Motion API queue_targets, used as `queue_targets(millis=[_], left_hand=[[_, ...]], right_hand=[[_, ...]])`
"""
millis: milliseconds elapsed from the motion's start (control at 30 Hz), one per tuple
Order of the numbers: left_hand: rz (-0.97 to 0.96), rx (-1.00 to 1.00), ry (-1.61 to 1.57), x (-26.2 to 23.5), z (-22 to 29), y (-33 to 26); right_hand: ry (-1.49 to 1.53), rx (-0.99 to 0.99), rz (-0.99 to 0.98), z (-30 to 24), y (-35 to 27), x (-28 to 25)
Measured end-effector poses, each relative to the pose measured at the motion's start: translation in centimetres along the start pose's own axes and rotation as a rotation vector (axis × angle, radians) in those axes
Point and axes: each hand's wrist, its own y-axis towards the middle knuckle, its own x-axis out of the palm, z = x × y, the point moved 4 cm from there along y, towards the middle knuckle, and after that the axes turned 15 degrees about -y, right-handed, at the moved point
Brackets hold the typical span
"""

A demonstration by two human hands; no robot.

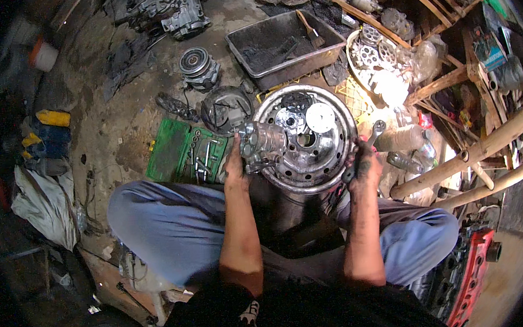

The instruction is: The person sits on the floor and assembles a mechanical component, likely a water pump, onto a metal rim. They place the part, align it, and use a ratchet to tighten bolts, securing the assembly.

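My left hand (233,164) grips a ribbed, cylindrical metal part (263,140), perhaps a compressor body, over the left edge of a steel wheel rim (336,171). At the rim's right side my right hand (364,166) is closed around a wrench (378,129), whose ring end points up and away from me. The rim lies flat in front of me like a small work table. On it rest a bright round plate (320,117) and a darker metal disc with holes (290,119). My fingers are blackened, and the left ones are partly hidden.
Left of the rim, a green socket case (168,149) lies spread out. Beyond stand a pulley unit (195,67) and a black tub (285,69) with a brush (311,31). A basin of metal parts (351,55), plastic bottles (402,138) and wooden poles (470,156) crowd the right.
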Motion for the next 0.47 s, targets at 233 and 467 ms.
queue_targets(millis=[233, 467], left_hand=[[-0.062, 0.021, 0.033, 3.1, -2.2, -1.0], [-0.05, -0.067, 0.077, 3.0, -4.0, -0.1]], right_hand=[[0.126, -0.129, -0.074, -4.6, -2.7, -2.1], [0.207, -0.143, -0.034, -6.4, -1.5, -5.4]])
